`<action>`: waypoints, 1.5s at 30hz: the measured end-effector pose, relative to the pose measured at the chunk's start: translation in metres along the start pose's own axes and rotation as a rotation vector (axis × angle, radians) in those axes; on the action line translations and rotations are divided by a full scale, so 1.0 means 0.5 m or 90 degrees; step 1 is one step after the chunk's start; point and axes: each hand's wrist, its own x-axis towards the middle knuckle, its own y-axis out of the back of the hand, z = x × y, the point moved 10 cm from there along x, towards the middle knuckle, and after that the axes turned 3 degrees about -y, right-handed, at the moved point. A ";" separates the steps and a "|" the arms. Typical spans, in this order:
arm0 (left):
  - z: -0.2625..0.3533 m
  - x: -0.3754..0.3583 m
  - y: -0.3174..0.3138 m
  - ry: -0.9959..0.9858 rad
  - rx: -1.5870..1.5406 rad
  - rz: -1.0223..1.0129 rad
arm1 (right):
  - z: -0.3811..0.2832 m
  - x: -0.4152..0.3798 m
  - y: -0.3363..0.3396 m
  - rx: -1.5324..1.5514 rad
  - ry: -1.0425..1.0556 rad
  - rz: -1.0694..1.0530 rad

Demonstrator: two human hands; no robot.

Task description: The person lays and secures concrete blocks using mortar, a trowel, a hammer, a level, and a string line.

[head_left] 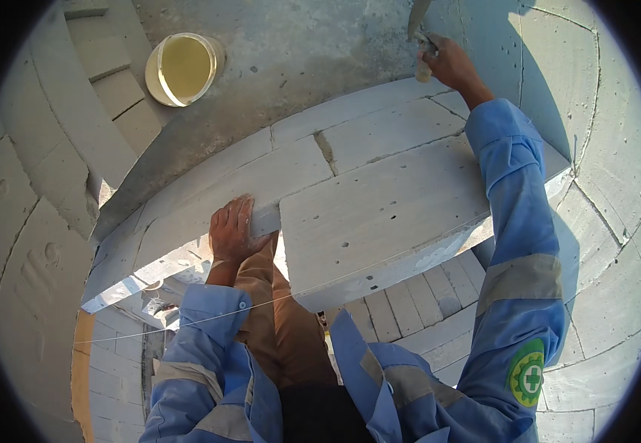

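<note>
My left hand [233,230] lies on the edge of the pale block wall [209,184], fingers stretched over its top, holding nothing. To its right, a large light block [387,214] with small pits sits on the upper course, its left end close to my thumb. Beyond that block, my right hand [453,65] grips a trowel [424,71] by its handle. The trowel's blade points up and away and is partly cut off at the top of the view. A thin string [187,321] runs along the near side of the block.
A bucket [217,74] stands on the grey floor [298,44] beyond the wall. Stacked blocks [121,96] are at the upper left. A tall block wall [601,244] rises on the right. More blocks [409,303] lie below on my side.
</note>
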 end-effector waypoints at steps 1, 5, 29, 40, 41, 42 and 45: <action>0.000 0.000 0.004 -0.003 0.000 0.018 | 0.000 0.008 -0.015 0.012 0.001 0.013; -0.006 -0.005 0.000 0.003 -0.018 0.019 | 0.039 0.017 -0.092 0.031 -0.032 -0.004; -0.010 -0.001 -0.001 0.015 -0.009 -0.012 | 0.058 0.033 -0.176 -0.060 0.013 -0.156; -0.006 0.001 -0.003 0.015 0.004 -0.012 | -0.111 -0.128 0.228 0.238 0.055 0.009; -0.002 0.005 -0.001 0.008 0.005 -0.011 | -0.102 -0.175 0.269 0.405 -0.007 0.067; 0.000 0.006 0.003 0.005 0.007 -0.008 | -0.088 -0.231 0.298 0.572 -0.069 0.125; 0.009 0.010 0.009 -0.004 0.015 -0.004 | -0.072 -0.404 0.369 0.738 -0.097 0.284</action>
